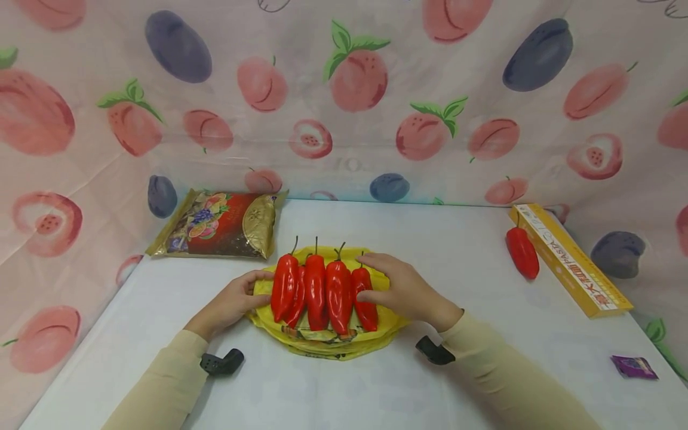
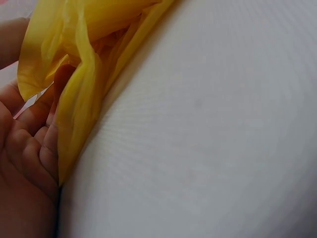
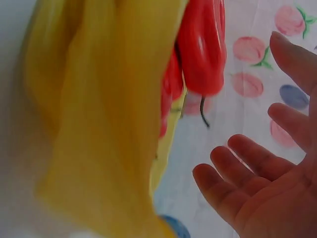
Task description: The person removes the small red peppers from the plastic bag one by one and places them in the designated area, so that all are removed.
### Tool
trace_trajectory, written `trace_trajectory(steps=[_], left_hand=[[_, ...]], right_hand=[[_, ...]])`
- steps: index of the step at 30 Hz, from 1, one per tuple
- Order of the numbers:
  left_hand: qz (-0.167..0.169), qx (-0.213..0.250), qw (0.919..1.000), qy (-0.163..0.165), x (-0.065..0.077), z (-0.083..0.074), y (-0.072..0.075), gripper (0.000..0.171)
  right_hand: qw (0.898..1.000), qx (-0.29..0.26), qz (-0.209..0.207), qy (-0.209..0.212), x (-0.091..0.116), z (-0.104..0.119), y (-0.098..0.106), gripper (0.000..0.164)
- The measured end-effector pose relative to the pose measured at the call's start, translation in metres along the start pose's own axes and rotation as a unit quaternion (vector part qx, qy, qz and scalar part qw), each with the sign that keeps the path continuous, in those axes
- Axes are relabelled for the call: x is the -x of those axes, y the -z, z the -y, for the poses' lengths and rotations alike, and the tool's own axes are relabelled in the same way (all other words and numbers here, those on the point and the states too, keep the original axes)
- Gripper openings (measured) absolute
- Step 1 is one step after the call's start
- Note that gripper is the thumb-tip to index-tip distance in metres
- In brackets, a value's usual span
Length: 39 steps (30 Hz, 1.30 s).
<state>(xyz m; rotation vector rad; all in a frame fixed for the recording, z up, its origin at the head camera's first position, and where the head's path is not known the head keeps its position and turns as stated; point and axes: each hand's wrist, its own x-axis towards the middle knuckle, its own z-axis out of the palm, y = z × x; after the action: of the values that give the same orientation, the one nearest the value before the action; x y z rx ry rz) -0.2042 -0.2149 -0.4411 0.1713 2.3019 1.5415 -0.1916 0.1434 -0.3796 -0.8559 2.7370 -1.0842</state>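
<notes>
Several red chili peppers (image 1: 316, 289) lie side by side on a rumpled yellow plastic bag (image 1: 333, 348), stems pointing away from me. At the bag's left edge is my left hand (image 1: 233, 301), thumb and fingers apart beside the leftmost pepper. In the left wrist view its loosely bent fingers touch folds of the yellow plastic (image 2: 79, 109), which partly hides them. My right hand (image 1: 411, 292) hovers at the right side, over the rightmost pepper (image 1: 365, 301). The right wrist view shows its spread fingers (image 3: 218, 186) apart from the bag (image 3: 109, 119) and peppers (image 3: 200, 54).
A red and gold food packet (image 1: 231, 226) lies at the back left. Another red pepper (image 1: 522, 254) lies at the right against a long yellow pasta box (image 1: 572, 263). Nearer, a small purple sachet (image 1: 634, 367) rests by the right edge. A fruit-print curtain (image 1: 355, 161) borders the white table.
</notes>
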Motion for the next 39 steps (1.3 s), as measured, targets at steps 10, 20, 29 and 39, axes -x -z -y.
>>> trace_trajectory(steps=[10, 20, 29, 39], left_hand=[[0.0, -0.002, 1.0, 0.002, 0.0, 0.0, -0.001, 0.05], [-0.002, -0.008, 1.0, -0.001, 0.001, -0.001, -0.001, 0.049], [-0.001, -0.003, 1.0, -0.003, 0.001, 0.0, -0.001, 0.05], [-0.003, -0.009, 0.9999, -0.006, 0.0, 0.002, -0.001, 0.049]], right_hand=[[0.998, -0.009, 0.05, -0.034, -0.011, 0.013, -0.028, 0.071], [0.995, -0.031, 0.073, -0.069, -0.017, 0.015, -0.039, 0.077], [0.993, 0.003, 0.083, -0.084, -0.023, 0.021, -0.042, 0.085], [0.991, 0.032, 0.086, -0.094, -0.025, 0.025, -0.046, 0.09]])
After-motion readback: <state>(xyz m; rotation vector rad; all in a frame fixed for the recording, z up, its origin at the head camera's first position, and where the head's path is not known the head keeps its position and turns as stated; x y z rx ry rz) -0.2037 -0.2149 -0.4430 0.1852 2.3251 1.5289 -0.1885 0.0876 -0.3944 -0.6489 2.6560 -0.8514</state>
